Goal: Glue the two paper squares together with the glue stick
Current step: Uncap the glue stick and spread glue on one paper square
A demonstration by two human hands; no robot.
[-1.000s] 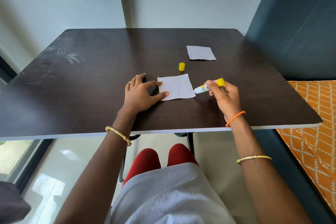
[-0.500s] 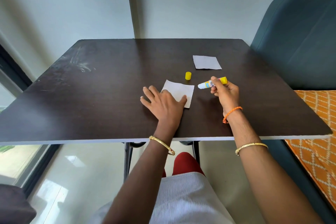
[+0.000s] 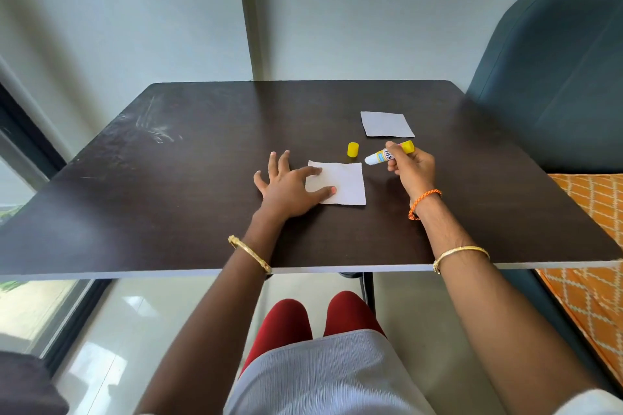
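A white paper square (image 3: 344,183) lies flat on the dark table (image 3: 168,185). My left hand (image 3: 286,187) rests flat with its fingers spread, the thumb and forefinger pressing the square's left edge. My right hand (image 3: 409,167) grips an uncapped glue stick (image 3: 389,153), white with a yellow end, its tip pointing left just above the square's far right corner. The yellow cap (image 3: 353,149) stands on the table beyond the square. A second paper square (image 3: 386,124) lies farther back to the right.
A dark teal chair (image 3: 556,77) stands at the table's right side, with an orange patterned cushion (image 3: 593,212) beside it. A wall rises behind the table's far edge. A window frame runs along the left.
My left hand has slid to the left edge of the near square, uncovering more of it. The view has shifted. My right hand still holds the glue stick by the square's far right corner.
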